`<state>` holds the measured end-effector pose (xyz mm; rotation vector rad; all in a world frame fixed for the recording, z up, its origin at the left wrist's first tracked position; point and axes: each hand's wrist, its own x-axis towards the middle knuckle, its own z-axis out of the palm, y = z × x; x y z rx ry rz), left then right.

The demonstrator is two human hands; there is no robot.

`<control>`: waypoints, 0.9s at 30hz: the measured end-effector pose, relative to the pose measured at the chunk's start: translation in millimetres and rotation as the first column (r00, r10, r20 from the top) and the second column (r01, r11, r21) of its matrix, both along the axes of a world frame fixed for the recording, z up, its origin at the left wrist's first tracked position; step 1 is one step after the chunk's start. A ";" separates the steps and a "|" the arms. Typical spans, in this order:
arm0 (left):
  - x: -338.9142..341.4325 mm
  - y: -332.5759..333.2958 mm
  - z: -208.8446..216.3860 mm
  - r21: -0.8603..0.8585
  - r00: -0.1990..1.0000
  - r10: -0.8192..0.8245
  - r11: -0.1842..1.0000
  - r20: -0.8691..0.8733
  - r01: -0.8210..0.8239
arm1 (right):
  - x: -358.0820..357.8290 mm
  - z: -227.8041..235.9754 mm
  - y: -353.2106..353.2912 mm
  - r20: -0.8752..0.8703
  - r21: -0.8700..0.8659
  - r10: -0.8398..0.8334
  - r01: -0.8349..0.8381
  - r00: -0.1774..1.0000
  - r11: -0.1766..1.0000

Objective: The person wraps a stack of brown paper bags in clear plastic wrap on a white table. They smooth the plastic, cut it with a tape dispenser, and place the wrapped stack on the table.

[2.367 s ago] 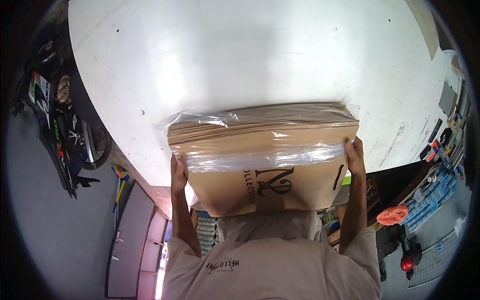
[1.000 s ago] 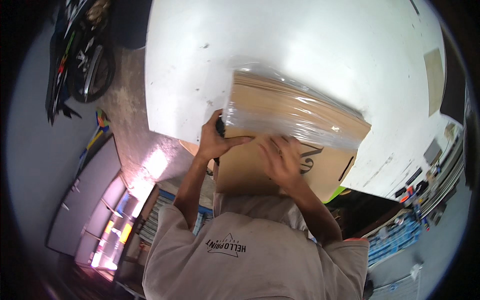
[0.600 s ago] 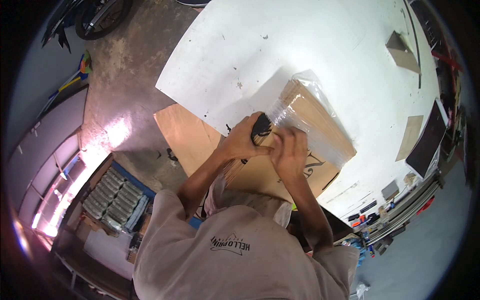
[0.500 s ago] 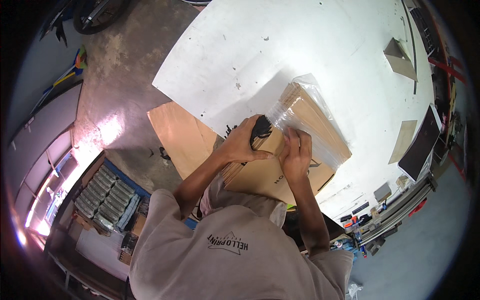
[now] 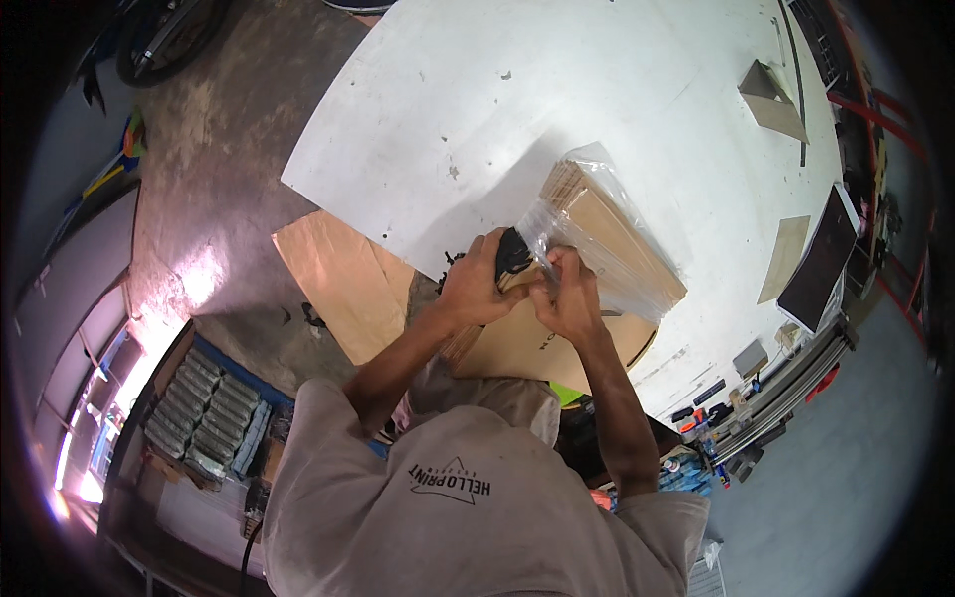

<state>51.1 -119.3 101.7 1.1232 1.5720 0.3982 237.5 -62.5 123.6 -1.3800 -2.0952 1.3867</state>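
A thick stack of brown paper bags [image 5: 517, 348] lies across the near edge of the white table, its far part inside a clear plastic sleeve [image 5: 622, 244]. My left hand [image 5: 472, 287] wraps round the bare left end of the stack, with its thumb on top. Beside those fingers sits a bunch of black cord [image 5: 512, 254], apparently the bags' handles. My right hand [image 5: 571, 297] is closed in a pinch on the sleeve's open edge, close to my left thumb. The sleeve's edge under my right fingers is partly hidden.
The white table [image 5: 428, 149] bears a bent grey card piece [image 5: 773, 104] and a dark flat panel [image 5: 818, 264] toward the right. Brown sheets [image 5: 338, 279] lie below the table's left edge. A box of plastic-wrapped packs [image 5: 204, 408] stands lower left. Tools [image 5: 701, 418] clutter the right edge.
My right hand has shifted left, nearer my left thumb, drawing the sleeve's edge along the stack. My left hand keeps its grip. The whole view has moved slightly.
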 end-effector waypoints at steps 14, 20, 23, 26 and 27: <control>6.9 13.0 -11.4 -0.109 0.997 -0.071 0.992 -0.041 0.066 | -32.3 -9.5 -25.9 -0.014 0.184 -0.148 0.148 0.989 0.972; 7.0 6.9 -18.6 -0.079 0.997 -0.058 0.995 -0.042 0.054 | -43.7 -9.5 -39.8 0.040 0.257 -0.227 0.210 0.973 0.944; 5.9 14.3 -15.2 -0.144 0.997 -0.075 0.987 -0.033 0.069 | -41.4 -12.9 -45.2 0.007 0.234 -0.232 0.224 0.973 0.946; 2.1 11.4 -20.7 -0.107 0.995 -0.092 0.990 -0.036 0.088 | -41.1 -12.2 -36.9 0.023 0.163 -0.224 0.218 0.974 0.962; -1.4 17.1 -22.5 -0.092 0.995 -0.093 0.992 -0.019 0.091 | -41.4 -14.7 -34.3 0.038 0.184 -0.217 0.207 0.975 0.961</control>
